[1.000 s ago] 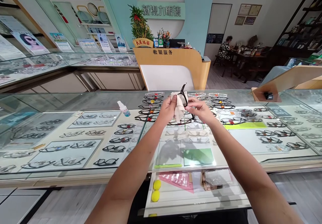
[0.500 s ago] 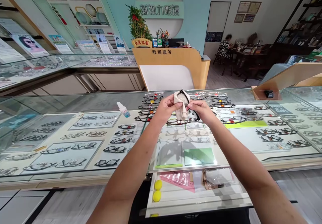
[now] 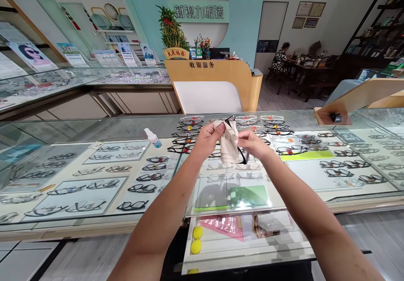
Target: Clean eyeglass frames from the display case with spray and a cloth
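Observation:
My left hand [image 3: 208,138] pinches a pale beige cloth [image 3: 229,146] with the thumb on top. The cloth hangs over a pair of black-framed glasses [image 3: 243,156], whose dark parts stick out above and below it. My right hand [image 3: 252,143] has its fingers closed at the right side of the glasses and cloth. The lenses are mostly hidden by the cloth. Both hands are above the glass counter [image 3: 126,126]. To the left, a small white spray bottle [image 3: 153,138] with a blue label stands on the glass.
Rows of glasses [image 3: 143,187] lie under the counter glass on both sides. Below the front edge, an open drawer [image 3: 221,260] holds yellow round items [image 3: 196,246] and pink paper [image 3: 222,226]. A wooden stand [image 3: 334,116] is at right. A person [image 3: 279,60] sits far behind.
The cloth has shifted over the lens that showed before and now hangs lower. The glasses have turned, and my left thumb is higher on the cloth. The view has shifted slightly.

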`<action>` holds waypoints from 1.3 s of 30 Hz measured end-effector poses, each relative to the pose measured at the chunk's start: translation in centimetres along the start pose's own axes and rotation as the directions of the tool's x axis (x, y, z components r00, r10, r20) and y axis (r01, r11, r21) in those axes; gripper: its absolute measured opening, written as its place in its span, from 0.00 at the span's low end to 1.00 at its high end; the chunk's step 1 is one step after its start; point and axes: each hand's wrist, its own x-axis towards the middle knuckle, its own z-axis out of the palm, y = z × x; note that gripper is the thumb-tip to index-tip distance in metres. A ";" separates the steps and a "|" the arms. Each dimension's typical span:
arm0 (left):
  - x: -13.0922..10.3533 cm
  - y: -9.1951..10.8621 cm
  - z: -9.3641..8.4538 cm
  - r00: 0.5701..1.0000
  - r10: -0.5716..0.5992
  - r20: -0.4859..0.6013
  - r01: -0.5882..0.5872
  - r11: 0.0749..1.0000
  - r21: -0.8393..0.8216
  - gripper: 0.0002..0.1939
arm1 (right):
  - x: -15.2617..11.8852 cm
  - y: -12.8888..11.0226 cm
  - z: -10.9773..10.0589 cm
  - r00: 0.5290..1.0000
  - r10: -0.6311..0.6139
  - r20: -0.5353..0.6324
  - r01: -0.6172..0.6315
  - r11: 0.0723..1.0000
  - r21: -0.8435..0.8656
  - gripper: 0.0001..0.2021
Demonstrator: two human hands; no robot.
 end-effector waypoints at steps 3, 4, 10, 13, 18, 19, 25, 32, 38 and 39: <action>0.2 0.0 -0.9 0.984 -0.062 0.169 0.077 0.994 -0.083 0.31 | -0.1 -0.2 -0.1 0.998 0.025 -0.050 -0.024 0.999 0.034 0.24; 0.3 0.1 -1.0 0.974 -0.078 0.211 0.100 0.990 -0.096 0.30 | -0.1 -0.4 -0.1 0.997 0.031 -0.066 -0.029 0.999 0.043 0.24; -0.3 1.1 0.1 0.981 -0.074 0.180 0.092 0.991 -0.096 0.32 | -0.4 -0.8 0.0 0.997 0.043 -0.064 -0.036 0.992 0.117 0.24; -0.8 1.3 1.2 0.998 -0.035 0.056 0.038 0.998 -0.058 0.31 | -0.4 -0.6 0.0 0.998 0.051 -0.028 -0.047 0.990 0.132 0.25; -1.2 1.5 2.2 0.997 -0.015 -0.078 0.015 1.000 0.001 0.33 | -0.2 0.0 0.2 1.000 0.028 0.009 -0.029 0.995 0.090 0.27; -1.3 1.6 2.3 0.995 -0.004 -0.104 0.005 1.000 0.009 0.34 | -0.2 0.0 0.2 1.000 0.024 0.017 -0.025 0.996 0.087 0.28; -0.7 0.9 1.1 1.000 0.001 -0.017 -0.001 1.000 0.024 0.36 | 0.0 -0.1 0.2 0.999 0.028 0.020 -0.029 0.996 0.083 0.29; -0.3 0.6 -0.4 0.969 -0.061 0.240 0.084 0.992 -0.090 0.28 | -0.2 -0.4 -0.4 0.996 0.075 -0.041 -0.067 0.985 0.160 0.26; -0.6 1.4 0.8 0.989 -0.042 0.142 0.053 0.996 -0.076 0.31 | -0.4 -0.7 0.5 0.995 0.089 -0.043 -0.077 0.971 0.228 0.27; -0.6 1.4 1.0 0.993 -0.045 0.110 0.052 0.996 -0.069 0.31 | -0.4 -0.6 0.7 0.996 0.090 -0.027 -0.082 0.970 0.230 0.27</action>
